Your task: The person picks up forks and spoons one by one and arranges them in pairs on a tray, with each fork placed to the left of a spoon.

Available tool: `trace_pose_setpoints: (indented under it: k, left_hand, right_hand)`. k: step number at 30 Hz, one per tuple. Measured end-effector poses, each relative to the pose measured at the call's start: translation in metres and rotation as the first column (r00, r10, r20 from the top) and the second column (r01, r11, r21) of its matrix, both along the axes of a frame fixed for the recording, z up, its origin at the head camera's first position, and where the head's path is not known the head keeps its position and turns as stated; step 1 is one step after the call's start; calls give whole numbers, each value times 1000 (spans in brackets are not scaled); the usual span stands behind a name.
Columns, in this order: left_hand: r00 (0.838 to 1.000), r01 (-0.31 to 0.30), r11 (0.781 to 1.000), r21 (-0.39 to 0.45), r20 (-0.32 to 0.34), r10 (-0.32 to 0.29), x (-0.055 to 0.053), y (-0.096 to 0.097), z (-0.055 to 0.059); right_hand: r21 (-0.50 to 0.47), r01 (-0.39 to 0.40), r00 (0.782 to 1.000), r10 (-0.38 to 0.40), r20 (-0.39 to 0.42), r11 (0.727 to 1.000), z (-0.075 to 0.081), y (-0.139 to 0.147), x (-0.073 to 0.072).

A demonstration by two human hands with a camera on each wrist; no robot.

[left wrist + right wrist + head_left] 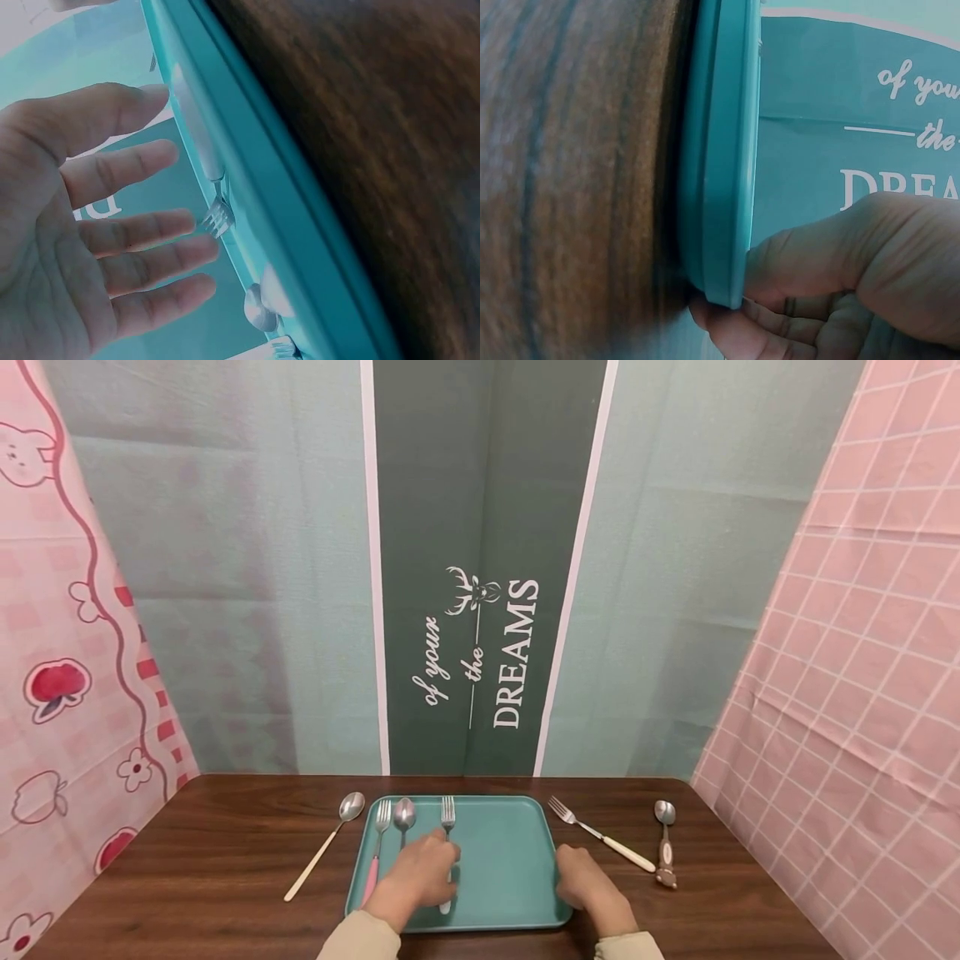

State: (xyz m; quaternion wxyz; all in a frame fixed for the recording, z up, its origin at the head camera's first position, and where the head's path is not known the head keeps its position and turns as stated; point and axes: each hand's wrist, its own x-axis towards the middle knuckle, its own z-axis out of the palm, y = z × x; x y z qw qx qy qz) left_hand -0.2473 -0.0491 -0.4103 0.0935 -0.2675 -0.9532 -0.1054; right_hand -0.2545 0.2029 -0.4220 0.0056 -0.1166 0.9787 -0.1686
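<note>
Lower centre of frame: smooth teal tray [504, 872], rounded rectangle, raised rim, lies on dark wood-grained table [225, 843] | in its left half, shiny spoon [405, 812], pink-handled fork [373, 864], white-handled fork [447, 812] | left hand [422, 870] above, fingers spread, nothing held that I see | right hand [588, 881] pinches tray's right edge

Both arms [615, 916] are pointing forward in pale sleeves [362, 941]. The left grip [426, 870] is holding its fingers [157, 266] nearly straight and slightly spread, thumb [109, 116] apart (the left wrist view is showing the palm [45, 292]), while the right grip [588, 878] is pinching between thumb [802, 259] and curled fingers [754, 337].
</note>
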Motion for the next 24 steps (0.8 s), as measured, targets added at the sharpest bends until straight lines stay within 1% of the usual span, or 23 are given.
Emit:
trace_pose_setpoints:
  k: [4, 8, 11, 13, 17, 20, 24]
  left_hand:
    - [1000, 0, 1000, 2, -19, 0, -1, -6, 0]
    - [998, 30, 1000, -3, -54, -30, -2, -15, 2]
    - [998, 30, 1000, -4, -52, -31, -2, -23, 2]
    - [999, 15, 1000, 0, -37, -15, -2, -27, 3]
    - [999, -14, 1000, 16, -36, 15, -3, -38, 3]
    - [999, -35, 999, 39, -34, 36, -3, -46, 1]
    - [998, -67, 995, 77, -14, 68, -5, -59, -2]
  right_hand:
    - [0, -3, 1000, 3, -2, 1000, 0, 0, 0]
    - [3, -4, 1000, 4, -4, 1000, 1, 0, 1]
    - [9, 1, 1000, -1, 2, 1000, 1, 0, 1]
    - [11, 5, 1000, -5, 5, 1000, 2, 0, 1]
    - [14, 0, 1000, 0, -8, 1000, 2, 1, 1]
    - [8, -9, 1000, 10, -18, 1000, 1, 1, 1]
    - [1, -11, 1000, 11, -13, 1000, 2, 1, 2]
